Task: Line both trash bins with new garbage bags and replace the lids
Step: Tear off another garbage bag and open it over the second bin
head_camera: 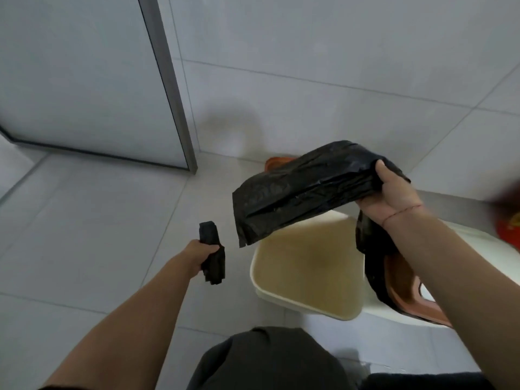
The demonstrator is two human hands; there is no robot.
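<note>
Both hands clenched – L [201,254] roll [213,263], R [394,192] bag [304,190]

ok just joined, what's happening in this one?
A person is lining a trash bin. The right hand holds a black garbage bag, still mostly folded, up over an open cream bin that has no liner in it yet. The left hand grips a folded wad of black bags off to the side, above the tiled floor. A brown lid sits just right of the bin, partly hidden by the right arm. A second bin can't be clearly made out.
</note>
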